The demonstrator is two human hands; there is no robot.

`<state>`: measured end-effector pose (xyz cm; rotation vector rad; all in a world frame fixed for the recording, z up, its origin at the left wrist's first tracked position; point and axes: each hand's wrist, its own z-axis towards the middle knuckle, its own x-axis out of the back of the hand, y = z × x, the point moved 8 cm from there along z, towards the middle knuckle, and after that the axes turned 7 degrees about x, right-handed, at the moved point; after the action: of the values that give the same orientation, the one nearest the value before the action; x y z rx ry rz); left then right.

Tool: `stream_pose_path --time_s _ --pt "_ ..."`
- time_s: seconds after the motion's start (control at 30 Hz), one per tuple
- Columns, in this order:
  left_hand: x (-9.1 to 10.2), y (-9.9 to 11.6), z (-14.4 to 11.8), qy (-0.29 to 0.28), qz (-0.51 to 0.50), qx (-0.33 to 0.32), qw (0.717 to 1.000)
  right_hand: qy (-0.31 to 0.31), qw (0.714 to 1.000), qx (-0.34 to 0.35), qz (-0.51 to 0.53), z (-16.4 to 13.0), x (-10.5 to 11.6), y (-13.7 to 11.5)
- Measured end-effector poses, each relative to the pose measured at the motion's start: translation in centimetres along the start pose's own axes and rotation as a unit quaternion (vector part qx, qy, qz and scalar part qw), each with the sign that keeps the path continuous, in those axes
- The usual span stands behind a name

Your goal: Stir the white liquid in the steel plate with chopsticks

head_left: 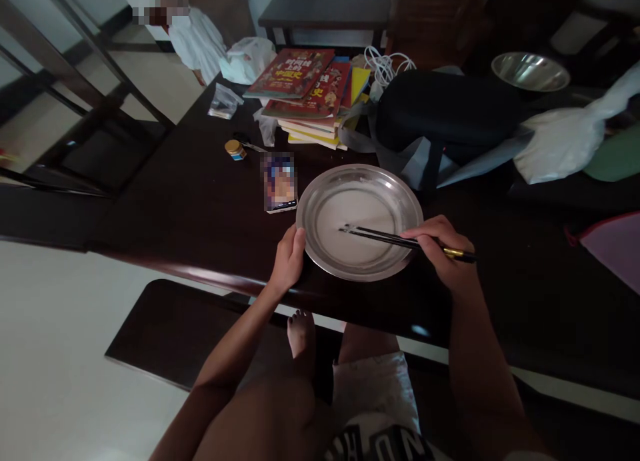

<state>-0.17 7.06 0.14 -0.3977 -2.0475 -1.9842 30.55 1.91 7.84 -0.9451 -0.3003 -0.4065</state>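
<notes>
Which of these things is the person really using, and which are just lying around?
In use:
steel plate, steadied by left hand
chopsticks, held in right hand

Lying about:
phone
stack of books
small jar
black bag
steel bowl

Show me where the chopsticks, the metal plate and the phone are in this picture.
chopsticks [385, 236], head view, middle of the black shafts.
metal plate [350, 176], head view, far rim.
phone [280, 181], head view, middle of the screen.

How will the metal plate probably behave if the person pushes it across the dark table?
The metal plate looks thin and shiny, so it is probably light and would slide easily on the smooth table. Its raised rim may tip if pressed at one edge. The left hand at the rim likely steadies it while the right hand holds chopsticks over it.
</notes>
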Motion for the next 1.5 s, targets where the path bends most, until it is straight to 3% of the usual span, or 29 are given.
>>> stream_pose_path --time_s 0.2,0.43,0.63,0.73,0.87,1.07,1.13,1.3,1.5 --pt "0.0 -0.2 0.1 -0.001 -0.005 0.005 1.000 0.123 0.992 -0.016 0.024 -0.3 2.0 0.5" --pt "0.0 0.1 0.0 0.000 0.001 0.004 1.000 -0.016 1.000 -0.024 0.007 0.1 -0.3 -0.3" --pt "0.1 0.1 0.0 0.000 0.001 0.002 1.000 0.118 0.993 -0.021 0.014 -0.3 2.0 0.7" --pt "0.1 0.0 0.0 -0.001 0.002 0.003 1.000 0.075 0.995 -0.035 0.049 -0.3 1.1 0.6" --pt "0.0 0.0 0.0 -0.003 0.005 0.002 1.000 -0.015 1.000 -0.015 0.010 0.0 -0.3 -0.3" --pt "0.1 0.0 0.0 -0.001 0.003 0.003 1.000 0.112 0.993 -0.014 0.019 -0.3 1.8 0.5" --pt "0.1 0.0 0.0 -0.001 0.002 0.003 1.000 0.105 0.994 -0.023 0.037 -0.4 1.6 0.5" --pt "0.1 0.0 0.0 -0.003 0.005 0.007 1.000 -0.010 1.000 -0.021 0.008 0.0 -0.1 -0.2" --pt "0.0 -0.1 0.0 -0.002 -0.001 0.004 1.000 0.108 0.994 -0.011 0.019 -0.3 1.9 0.5"
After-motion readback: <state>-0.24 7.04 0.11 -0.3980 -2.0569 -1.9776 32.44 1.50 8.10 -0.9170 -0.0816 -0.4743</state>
